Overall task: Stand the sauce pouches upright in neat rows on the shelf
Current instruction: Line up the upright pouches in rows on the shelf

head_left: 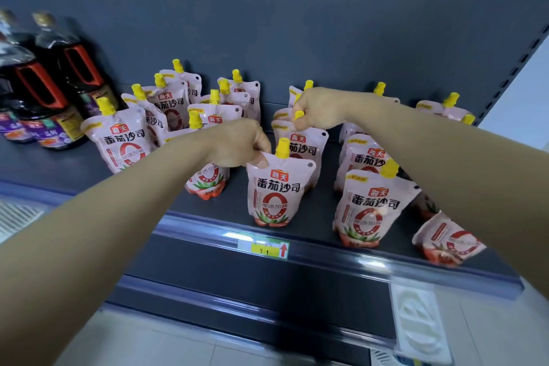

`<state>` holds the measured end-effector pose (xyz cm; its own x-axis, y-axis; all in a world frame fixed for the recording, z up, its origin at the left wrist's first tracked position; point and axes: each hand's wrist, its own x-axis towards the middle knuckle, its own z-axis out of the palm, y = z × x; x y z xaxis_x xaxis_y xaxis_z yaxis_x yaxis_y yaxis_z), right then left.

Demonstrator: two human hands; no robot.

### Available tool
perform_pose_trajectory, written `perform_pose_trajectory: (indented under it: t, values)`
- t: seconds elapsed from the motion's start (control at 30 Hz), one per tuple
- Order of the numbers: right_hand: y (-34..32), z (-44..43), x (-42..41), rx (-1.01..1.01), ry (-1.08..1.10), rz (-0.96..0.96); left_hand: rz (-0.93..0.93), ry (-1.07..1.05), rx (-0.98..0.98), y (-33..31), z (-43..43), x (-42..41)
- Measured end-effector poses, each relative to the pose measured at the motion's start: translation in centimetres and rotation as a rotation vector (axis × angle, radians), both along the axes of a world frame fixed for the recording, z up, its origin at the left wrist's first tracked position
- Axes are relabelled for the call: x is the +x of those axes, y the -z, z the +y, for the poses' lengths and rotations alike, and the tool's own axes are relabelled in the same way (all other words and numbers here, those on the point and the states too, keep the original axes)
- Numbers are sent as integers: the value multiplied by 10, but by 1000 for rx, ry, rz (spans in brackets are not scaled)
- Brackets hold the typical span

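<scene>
Several pink tomato-sauce pouches with yellow caps stand on the dark shelf (323, 187). My left hand (240, 144) pinches the top left corner of the front middle pouch (276, 190), which stands upright near the shelf's front edge. My right hand (320, 108) grips the top of the pouch behind it (306, 147), by its yellow cap. Another pouch (370, 205) stands upright to the right. At the far right a pouch (448, 242) leans over near the edge. More pouches crowd the back left (124, 140).
Dark soy-sauce bottles (41, 92) with red handles stand at the left end of the shelf. A yellow price label (264, 249) sits on the front rail. A lower shelf lies beneath. The perforated upright (520, 62) bounds the right side.
</scene>
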<state>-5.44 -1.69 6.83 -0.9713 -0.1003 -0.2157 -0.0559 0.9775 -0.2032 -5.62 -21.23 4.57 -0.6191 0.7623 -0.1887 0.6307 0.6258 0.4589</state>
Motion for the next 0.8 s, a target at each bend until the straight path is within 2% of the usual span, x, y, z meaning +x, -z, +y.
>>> perform_pose_trajectory:
  t: [0.5, 0.6, 0.7, 0.8]
  values:
    - [1, -9, 0, -81, 6, 13, -20, -4, 96, 4, -4, 3]
    - [-6, -4, 1, -108, 28, -37, -129, 25, 106, -1, -8, 3]
    - [-22, 3, 3, -224, 72, -56, -189, 0, 198, -13, -12, -3]
    - [-37, 11, 6, -261, 81, 65, -93, -94, 353, -23, -9, -18]
